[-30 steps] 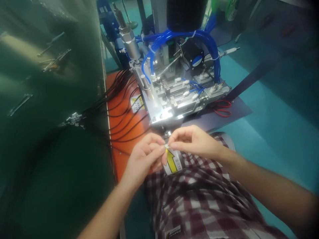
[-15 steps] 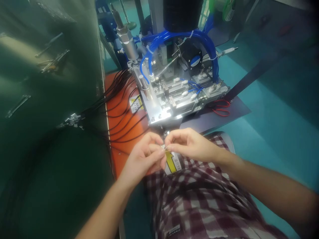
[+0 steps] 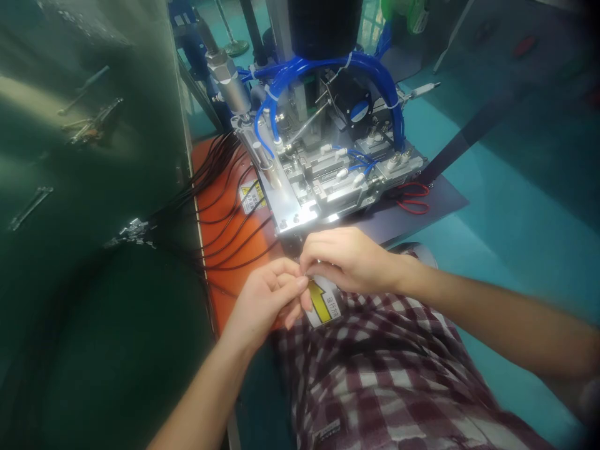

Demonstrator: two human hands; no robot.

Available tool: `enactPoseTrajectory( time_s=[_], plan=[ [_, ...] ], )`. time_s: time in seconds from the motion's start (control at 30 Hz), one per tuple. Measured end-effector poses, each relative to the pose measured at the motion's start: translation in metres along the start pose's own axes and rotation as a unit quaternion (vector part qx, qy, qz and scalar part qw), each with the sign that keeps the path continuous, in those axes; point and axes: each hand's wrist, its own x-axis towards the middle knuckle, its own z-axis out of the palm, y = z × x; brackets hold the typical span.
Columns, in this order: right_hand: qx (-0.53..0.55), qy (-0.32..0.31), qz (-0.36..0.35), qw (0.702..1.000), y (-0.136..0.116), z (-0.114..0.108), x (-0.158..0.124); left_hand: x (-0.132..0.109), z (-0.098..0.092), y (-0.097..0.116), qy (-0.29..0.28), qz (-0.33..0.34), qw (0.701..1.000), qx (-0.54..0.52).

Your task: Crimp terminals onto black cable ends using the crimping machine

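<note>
My left hand (image 3: 265,297) is closed in a pinch in front of the machine. Between its thumb and finger is something tiny and thin that I cannot make out. Close against it, my right hand (image 3: 344,257) is bent over with its fingertips pinched at the same spot, and what they hold is mostly hidden. Just below the fingertips shows a white label with a yellow arrow (image 3: 321,305). The metal machine (image 3: 323,175), with blue air hoses (image 3: 398,119), stands beyond both hands.
Black cables (image 3: 225,209) cross the orange plate (image 3: 213,237) to a cluster of metal-ended connectors (image 3: 134,231) on the dark green table (image 3: 94,325). Several thin metal pieces (image 3: 94,122) lie farther back there. A red wire loop (image 3: 415,201) hangs at the machine's right.
My right hand has rolled over, its back now higher and fingertips turned down toward the left thumb. My left hand stays pinched in about the same place. The view has shifted slightly.
</note>
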Motion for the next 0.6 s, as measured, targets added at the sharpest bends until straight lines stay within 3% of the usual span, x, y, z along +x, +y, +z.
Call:
enactPoseTrajectory(
  time_s=[0.2,0.43,0.6],
  plan=[
    [0.095,0.144,0.133,0.976,-0.009,0.014,-0.017,-0.001,0.006,0.003,0.046,0.014,0.999,-0.008],
    [0.027,0.173,0.051,0.983,-0.016,0.024,-0.023,-0.001,0.007,0.003,0.06,0.015,0.998,-0.006],
    [-0.128,0.17,-0.005,0.977,-0.014,0.027,-0.026,-0.001,0.007,0.003,0.06,0.018,0.998,-0.013]
  ],
)
